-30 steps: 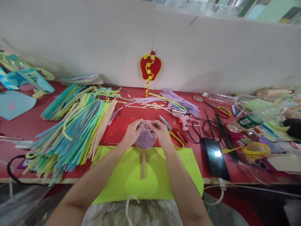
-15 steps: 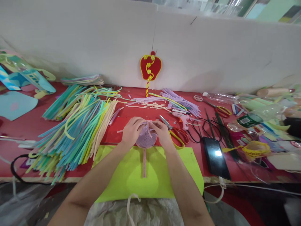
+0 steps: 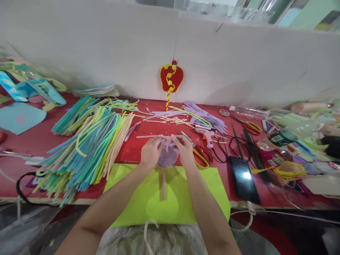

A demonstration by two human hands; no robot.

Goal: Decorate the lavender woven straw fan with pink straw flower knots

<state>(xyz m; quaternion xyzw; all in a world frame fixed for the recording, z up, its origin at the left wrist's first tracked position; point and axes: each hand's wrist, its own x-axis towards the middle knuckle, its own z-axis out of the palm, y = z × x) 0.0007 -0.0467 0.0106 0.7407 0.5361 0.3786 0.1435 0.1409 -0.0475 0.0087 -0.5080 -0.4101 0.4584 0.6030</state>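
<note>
The left hand's [image 3: 151, 153] fingers are closed in a pinch on a pink strip [image 3: 146, 136], which sticks out to the left beyond them. The right hand's [image 3: 186, 150] fingertips pinch together on the strip's right part, near a small curl. Between the two hands lies a purple fan [image 3: 168, 158], its pink handle [image 3: 163, 186] pointing to the near side over a lime-green sheet [image 3: 196, 194]. Just right of the right hand are scissors [image 3: 196, 146] and, farther off, a pink glue gun [image 3: 209, 138]. A phone [image 3: 243, 180] lies on the right. Coloured strips [image 3: 90, 152] heap on the left of the red table [image 3: 39, 138]; purple strips [image 3: 207, 115] lie on the far side, near an upright red fan [image 3: 172, 79] by the wall [image 3: 106, 42].
</note>
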